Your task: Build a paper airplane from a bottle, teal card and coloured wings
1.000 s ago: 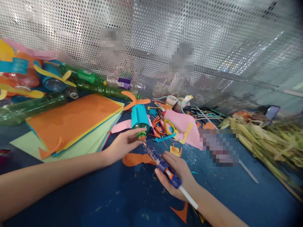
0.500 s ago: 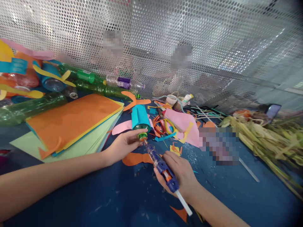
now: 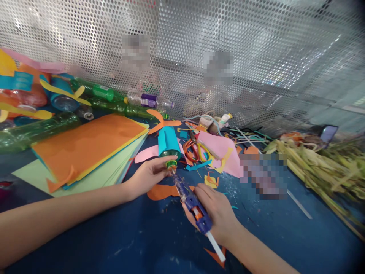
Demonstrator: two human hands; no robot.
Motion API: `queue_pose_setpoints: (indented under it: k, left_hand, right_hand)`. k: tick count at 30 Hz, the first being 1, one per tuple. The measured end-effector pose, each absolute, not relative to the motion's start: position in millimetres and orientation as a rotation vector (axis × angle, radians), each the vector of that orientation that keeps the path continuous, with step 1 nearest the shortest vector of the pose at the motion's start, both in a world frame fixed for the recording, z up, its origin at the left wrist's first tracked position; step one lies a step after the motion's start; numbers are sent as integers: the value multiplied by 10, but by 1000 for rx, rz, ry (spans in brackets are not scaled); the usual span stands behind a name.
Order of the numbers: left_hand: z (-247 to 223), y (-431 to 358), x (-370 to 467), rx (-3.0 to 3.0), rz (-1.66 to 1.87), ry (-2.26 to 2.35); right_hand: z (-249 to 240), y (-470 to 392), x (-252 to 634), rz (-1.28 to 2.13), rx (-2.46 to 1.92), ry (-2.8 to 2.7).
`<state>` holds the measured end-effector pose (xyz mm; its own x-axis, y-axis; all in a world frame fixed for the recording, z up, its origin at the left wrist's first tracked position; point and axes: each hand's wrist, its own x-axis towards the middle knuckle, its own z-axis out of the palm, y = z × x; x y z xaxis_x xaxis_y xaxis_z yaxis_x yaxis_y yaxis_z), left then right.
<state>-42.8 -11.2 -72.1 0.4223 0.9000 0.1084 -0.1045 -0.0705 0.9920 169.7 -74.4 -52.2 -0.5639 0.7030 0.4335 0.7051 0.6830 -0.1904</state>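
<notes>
Head view | left hand point(image 3: 146, 176): thumb and fingers hold the neck of the blue-paper-wrapped green bottle point(image 3: 168, 142), on its side on the tabletop point(image 3: 128, 236) | right hand point(image 3: 217, 207): fingers wrap the glue gun point(image 3: 190, 201), tip at bottle's neck | paper stack point(image 3: 94, 144): left of bottle | pink paper sheet point(image 3: 221, 148): right of bottle

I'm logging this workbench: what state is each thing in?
Blue-wrapped bottle: on its side
Glue gun: nozzle at the bottle's neck
Glue stick: protruding from the gun's rear
Left hand: holding the bottle's neck
Right hand: gripping the gun
Scissors: open or shut unclear
Paper stack: fanned
</notes>
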Motion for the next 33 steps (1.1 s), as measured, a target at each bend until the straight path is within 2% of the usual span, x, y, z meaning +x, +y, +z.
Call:
queue_pose_setpoints:
  k: [25, 28, 33]
  left_hand:
    - [-706, -128, -441, 1451, 967, 850]
    - [-698, -131, -440, 1475, 970, 858]
    - [-663, -135, -431, 1498, 941, 906]
  right_hand:
    - [-388, -772, 1663, -23, -1126, -2461]
    - [-306, -758, 1695, 119, -1129, -2394]
    - [-92, -687, 2030, 650, -1407, -2267]
